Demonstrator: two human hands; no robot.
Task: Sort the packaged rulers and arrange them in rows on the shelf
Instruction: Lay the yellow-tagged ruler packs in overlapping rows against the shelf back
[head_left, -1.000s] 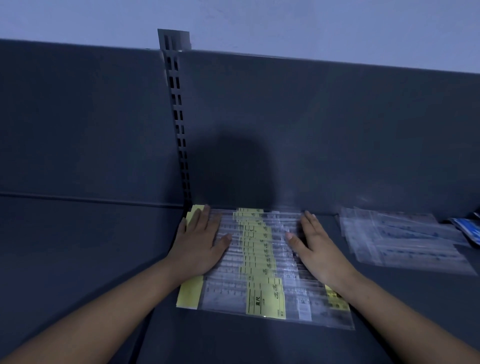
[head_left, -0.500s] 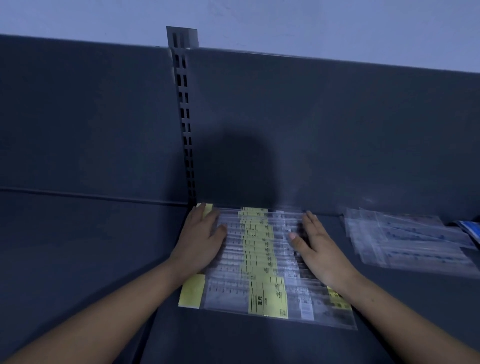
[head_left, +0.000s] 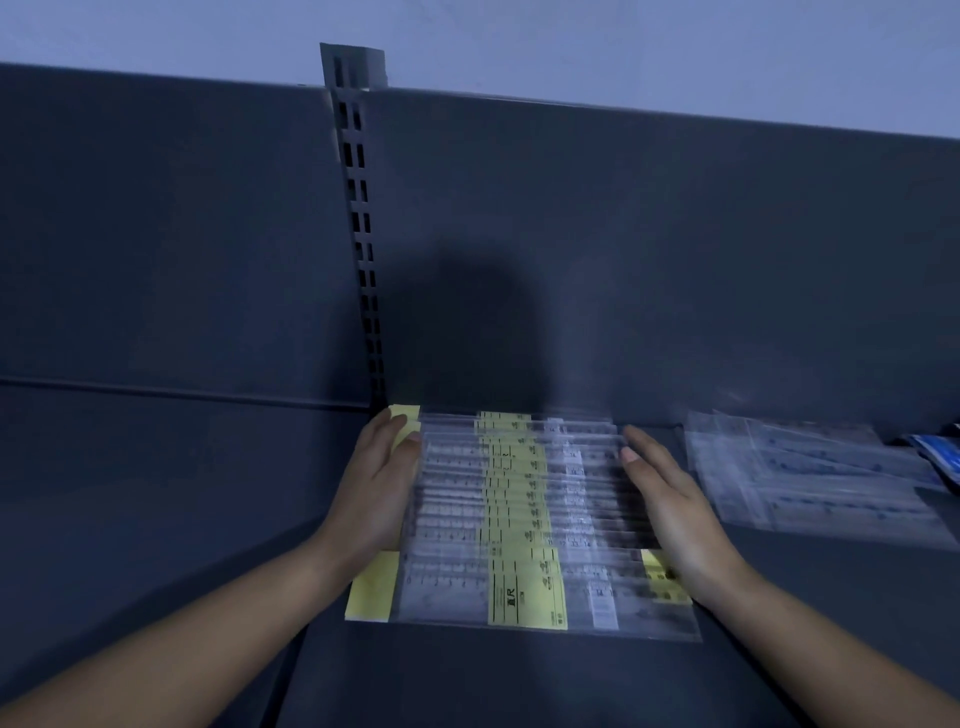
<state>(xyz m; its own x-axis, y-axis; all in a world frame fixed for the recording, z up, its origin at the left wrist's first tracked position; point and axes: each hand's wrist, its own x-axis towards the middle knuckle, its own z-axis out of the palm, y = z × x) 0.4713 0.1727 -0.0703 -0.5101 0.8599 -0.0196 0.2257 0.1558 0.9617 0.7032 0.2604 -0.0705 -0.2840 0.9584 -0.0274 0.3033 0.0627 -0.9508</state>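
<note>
A row of clear packaged rulers with yellow labels (head_left: 519, 519) lies overlapped on the dark shelf (head_left: 519, 675), running from the back panel toward me. My left hand (head_left: 376, 488) is flat against the row's left edge, fingers together and pointing back. My right hand (head_left: 670, 499) is flat against the row's right edge, covering the packs' ends there. Neither hand grips a pack. The far packs look blurred.
A second pile of clear packaged rulers with blue print (head_left: 810, 478) lies on the shelf to the right. A blue packet (head_left: 937, 454) shows at the far right edge. A slotted upright (head_left: 358, 234) rises behind the row's left end.
Both hands slid outward from on top of the row to its left and right edges. The camera view shifted slightly to the left.
</note>
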